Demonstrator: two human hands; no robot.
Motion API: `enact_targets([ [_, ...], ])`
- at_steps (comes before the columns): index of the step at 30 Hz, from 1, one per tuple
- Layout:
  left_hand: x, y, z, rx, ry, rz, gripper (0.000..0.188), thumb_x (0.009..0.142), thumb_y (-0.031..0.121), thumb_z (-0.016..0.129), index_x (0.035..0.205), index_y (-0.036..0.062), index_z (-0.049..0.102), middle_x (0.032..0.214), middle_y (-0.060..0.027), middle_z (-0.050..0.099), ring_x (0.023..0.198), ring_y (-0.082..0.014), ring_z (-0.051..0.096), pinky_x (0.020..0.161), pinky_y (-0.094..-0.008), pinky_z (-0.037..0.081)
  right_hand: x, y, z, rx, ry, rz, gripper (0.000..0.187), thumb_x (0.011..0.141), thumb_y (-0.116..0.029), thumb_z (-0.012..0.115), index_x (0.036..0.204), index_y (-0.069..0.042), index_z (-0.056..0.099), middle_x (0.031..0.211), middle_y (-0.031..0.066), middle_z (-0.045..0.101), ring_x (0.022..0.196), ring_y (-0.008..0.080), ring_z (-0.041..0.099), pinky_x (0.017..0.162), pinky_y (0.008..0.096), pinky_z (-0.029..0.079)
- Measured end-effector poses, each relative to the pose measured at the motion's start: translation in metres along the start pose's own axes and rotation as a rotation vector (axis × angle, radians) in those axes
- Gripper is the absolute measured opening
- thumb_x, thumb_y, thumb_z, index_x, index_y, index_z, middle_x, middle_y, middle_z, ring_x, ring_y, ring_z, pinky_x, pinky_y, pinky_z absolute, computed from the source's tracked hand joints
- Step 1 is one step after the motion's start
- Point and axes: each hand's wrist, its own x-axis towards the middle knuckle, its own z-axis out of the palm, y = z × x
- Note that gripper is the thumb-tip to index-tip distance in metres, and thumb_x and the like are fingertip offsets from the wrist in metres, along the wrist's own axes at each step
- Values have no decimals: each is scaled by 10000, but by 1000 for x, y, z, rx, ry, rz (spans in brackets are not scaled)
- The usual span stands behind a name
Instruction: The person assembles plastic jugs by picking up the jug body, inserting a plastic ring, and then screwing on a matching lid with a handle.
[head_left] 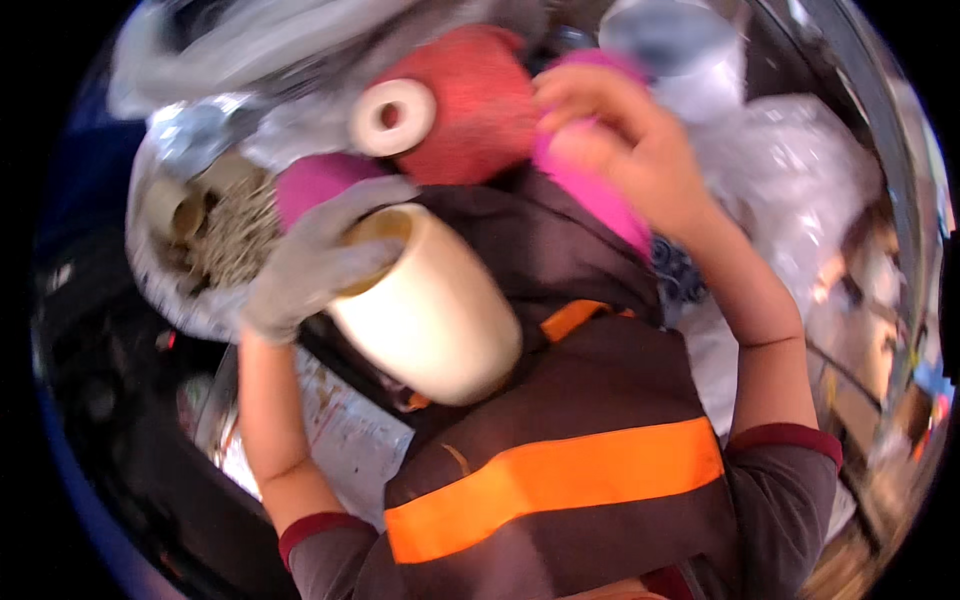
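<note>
My left hand [325, 255], in a grey glove, grips a cream, tall cup-like vessel [432, 320] by its rim, with fingers reaching inside. The vessel is tilted over my lap, its mouth toward the upper left and its rounded base toward the lower right. Bare and blurred, my right hand [620, 135] is raised over magenta cloth [610, 205] at the right knee. Its fingers look bent, but the blur hides whether anything is between them. Just left of it lies a blurred red bundle [475, 110] with a white ring [393, 117] at its left end.
At left stands a plastic-lined container [150, 265] holding thin greyish pieces [235, 235] and another cream vessel [172, 210]. Clear plastic bags [790, 190] lie at right. A white bucket-like container [690, 60] stands at the upper right. My dark apron [600, 400] has orange bands.
</note>
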Motion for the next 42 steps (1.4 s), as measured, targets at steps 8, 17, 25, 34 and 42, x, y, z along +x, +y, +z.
enact_targets([
  [8,21,9,-15,-66,-160,-149,445,800,260,700,1131,-23,608,1112,-72,615,1033,-151,566,914,-295,440,-166,160,-149,-79,57,1084,339,898,-403,570,956,-73,625,856,8,637,669,96,567,600,230,443],
  [17,49,31,15,-237,-50,-262,627,804,196,718,1334,3,444,1136,-51,583,1010,-120,548,901,-270,434,-290,404,-83,523,741,1319,227,884,-225,594,952,-9,573,772,100,590,587,206,576,460,331,442],
  [25,66,44,4,117,-204,-361,439,845,202,650,1222,-8,566,1051,-32,612,974,-105,550,867,-256,441,-272,438,-69,-133,541,1245,235,839,-220,589,872,10,625,740,148,622,684,289,614,591,388,505],
  [34,71,17,31,-596,-103,-192,478,831,202,636,1241,-23,534,1107,-135,630,1032,-211,604,923,-312,461,-265,226,-150,-666,709,879,364,922,-282,446,1035,-1,649,945,194,654,850,352,620,775,415,472],
  [42,92,15,45,-994,-327,32,666,887,176,585,1444,22,255,1217,-219,563,1047,-280,607,918,-364,484,-137,-2,-113,208,839,48,330,951,-220,468,1118,37,591,867,57,580,697,108,476,611,232,379],
])
